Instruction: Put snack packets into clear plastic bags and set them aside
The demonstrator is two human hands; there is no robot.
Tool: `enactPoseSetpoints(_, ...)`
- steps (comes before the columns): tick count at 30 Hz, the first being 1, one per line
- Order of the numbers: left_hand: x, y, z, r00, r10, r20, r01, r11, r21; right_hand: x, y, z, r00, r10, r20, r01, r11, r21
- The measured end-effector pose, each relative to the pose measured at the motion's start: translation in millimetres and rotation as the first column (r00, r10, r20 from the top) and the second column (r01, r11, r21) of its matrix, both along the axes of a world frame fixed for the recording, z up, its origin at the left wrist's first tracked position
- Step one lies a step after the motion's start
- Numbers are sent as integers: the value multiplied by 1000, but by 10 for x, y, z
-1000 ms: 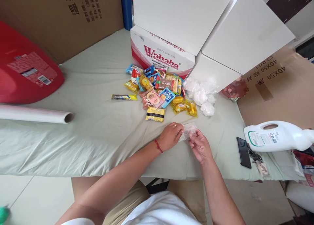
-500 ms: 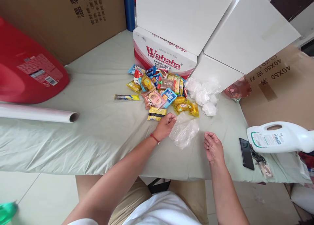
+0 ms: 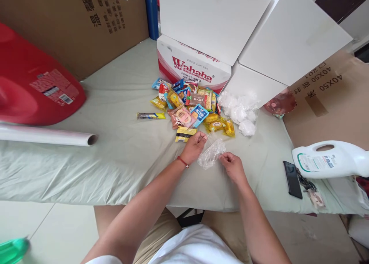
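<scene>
A crumpled clear plastic bag point(image 3: 211, 154) is stretched between my two hands, low over the cloth. My left hand point(image 3: 195, 145) pinches its upper left edge, fingers closed. On the other side, my right hand point(image 3: 233, 165) has its fingertips closed on the bag's right edge. Just beyond my left hand lies a yellow and black snack packet point(image 3: 185, 134), part of a pile of wrapped snacks point(image 3: 190, 102). Yellow-wrapped snacks point(image 3: 220, 126) sit beyond the bag. Several balled-up clear plastic bags point(image 3: 240, 112) are heaped at the pile's right.
A white and red Wahaha carton point(image 3: 193, 66) and white boxes point(image 3: 213, 22) stand behind the snacks. At left are a red jug point(image 3: 37, 79) and a white tube point(image 3: 49, 135). A phone point(image 3: 292, 179) and a white detergent bottle point(image 3: 331, 159) lie at right.
My right hand has moved left and taken hold of the plastic bag's right edge. The bag is more bunched up. My left hand keeps its pinch in nearly the same place.
</scene>
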State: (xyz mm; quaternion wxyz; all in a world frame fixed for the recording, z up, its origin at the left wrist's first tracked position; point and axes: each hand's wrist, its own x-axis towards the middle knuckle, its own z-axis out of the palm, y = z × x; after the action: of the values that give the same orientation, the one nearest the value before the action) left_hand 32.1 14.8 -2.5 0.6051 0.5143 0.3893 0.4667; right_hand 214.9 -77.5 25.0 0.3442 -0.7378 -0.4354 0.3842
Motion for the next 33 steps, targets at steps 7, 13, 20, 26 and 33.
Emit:
enactPoseSetpoints(7, -31, 47, 17, 996, 41, 76, -36, 997, -66, 142, -158, 29, 994, -3, 106, 12, 996, -86)
enactPoseSetpoints(13, -32, 39, 18, 996, 26, 81, -20, 998, -66, -266, 91, -3, 960, 147, 239, -124, 986, -109)
enactPoseSetpoints(20, -82, 92, 41, 995, 46, 91, -35, 992, -124, 81, -205, 134, 984, 5, -177, -17, 998, -65)
enactPoseSetpoints(26, -86, 109, 31, 992, 71, 103, -57, 989, -135, 549, -664, 220, 960, -164, -227, 152, 986, -69)
enactPoseSetpoints(33, -118, 133, 26, 991, 115, 60, -108, 988, -108, 877, -948, 158, 995, -98, -11, 96, 984, -150)
